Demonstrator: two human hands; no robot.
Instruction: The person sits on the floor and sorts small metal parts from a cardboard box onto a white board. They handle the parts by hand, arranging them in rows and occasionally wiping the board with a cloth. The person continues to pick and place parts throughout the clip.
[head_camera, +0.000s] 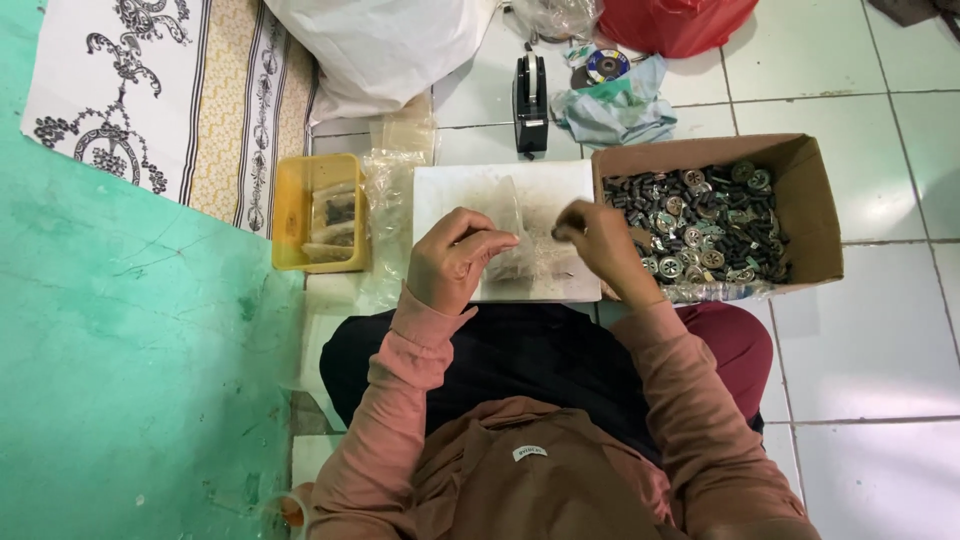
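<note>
1. We see a small clear plastic bag (522, 250) held between both hands over a white board (500, 185); what it holds is too blurred to make out, only something dark low inside.
2. The left hand (455, 260) is closed into a pinch on the bag's left edge, thumb against curled fingers.
3. The right hand (600, 245) has its fingertips drawn together at the bag's upper right; we cannot tell whether they grip the bag or a small part, since the fingers hide it.
4. Just right of the right hand stands an open cardboard box (815, 215) full of dark and silvery round metal parts (700, 225), too small for us to name.
5. Left of the board sits a yellow tray (292, 215) with filled bags, and loose clear bags (395, 160) lie between them.
6. Beyond the board we see a black tape dispenser (530, 100), a crumpled cloth (620, 110), a white sack (380, 45) and a red bag (675, 22), both cut off at the top edge.
7. Everything rests on a white tiled floor (880, 330), with a green wall (110, 350) at left and a patterned mat (150, 90).
</note>
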